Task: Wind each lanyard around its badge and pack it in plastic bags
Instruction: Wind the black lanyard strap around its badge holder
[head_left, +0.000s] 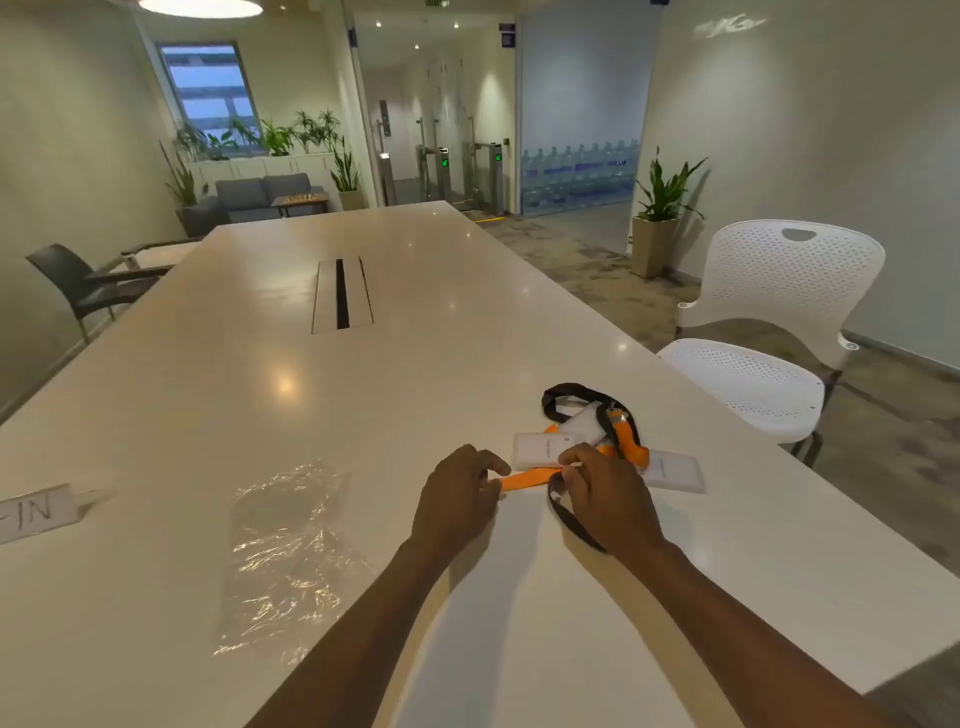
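A small heap of white badges and lanyards lies on the white table (363, 395) right of centre. One white badge (540, 450) faces up, a second badge (584, 427) lies behind it, a third badge (672, 470) pokes out to the right. An orange lanyard (527, 477) stretches flat between my hands. My left hand (460, 493) pinches its left end; my right hand (608, 493) pinches it near the badges. A black lanyard (569, 512) loops under my right wrist and another black loop (563, 395) curls behind the heap. Clear plastic bags (285, 551) lie flat to the left.
A paper label with handwritten letters (34, 512) lies at the left table edge. A cable slot (342, 293) sits in the table's middle. A white perforated chair (769, 332) stands right of the table, a dark chair (78, 286) at the far left.
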